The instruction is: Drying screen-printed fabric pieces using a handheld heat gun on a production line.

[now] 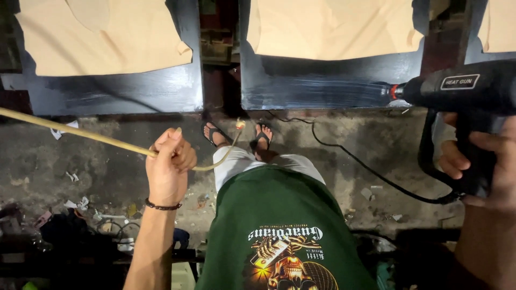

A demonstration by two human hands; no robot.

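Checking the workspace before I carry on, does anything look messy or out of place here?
Yes. Paper scraps and debris litter the concrete floor, and the heat gun cord trails loose across it beside the sandalled feet. The left hand grips a thin rope.

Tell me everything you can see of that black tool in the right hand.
The heat gun is black, plastic-looking and pistol-shaped, with a red ring behind a short metal nozzle. It is held level, its nozzle pointing left over a dark board. The right hand wraps its handle, fingers curled round the front. A black cord runs from the handle's base down across the dirty floor.
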